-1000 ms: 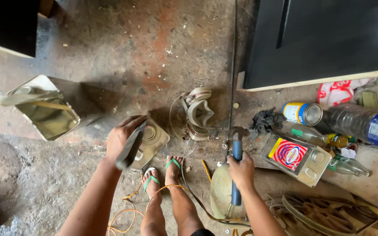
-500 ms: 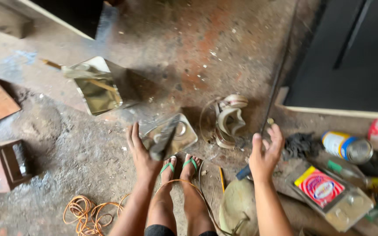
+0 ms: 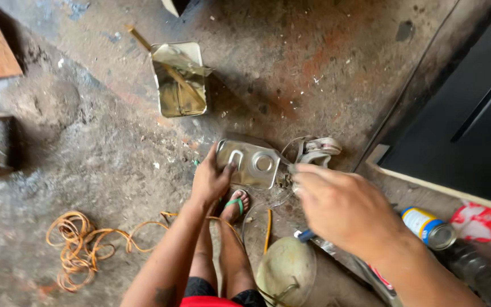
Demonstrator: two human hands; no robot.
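A flat rectangular metal can [image 3: 254,163] with a round cap lies tilted on the concrete floor in front of my feet. My left hand [image 3: 211,181] grips its left edge, thumb on the face. My right hand [image 3: 345,211] is blurred and hovers at the can's right edge with bent fingers; whether it holds anything is unclear. A blue tool handle [image 3: 307,233] pokes out from under that hand. My foot in a green sandal [image 3: 236,204] rests just below the can.
An open tin with a stick in it [image 3: 178,86] stands further away. An orange cord coil [image 3: 80,250] lies left. A pale metal part [image 3: 319,150], a round greenish lid [image 3: 285,272], a blue-and-yellow can [image 3: 429,228], a plastic bottle [image 3: 478,273] and a black cabinet [image 3: 461,131] are right.
My right hand let go of the blue-handled tool and swung up toward the can. My left hand stayed on the can, whose broad face now shows.
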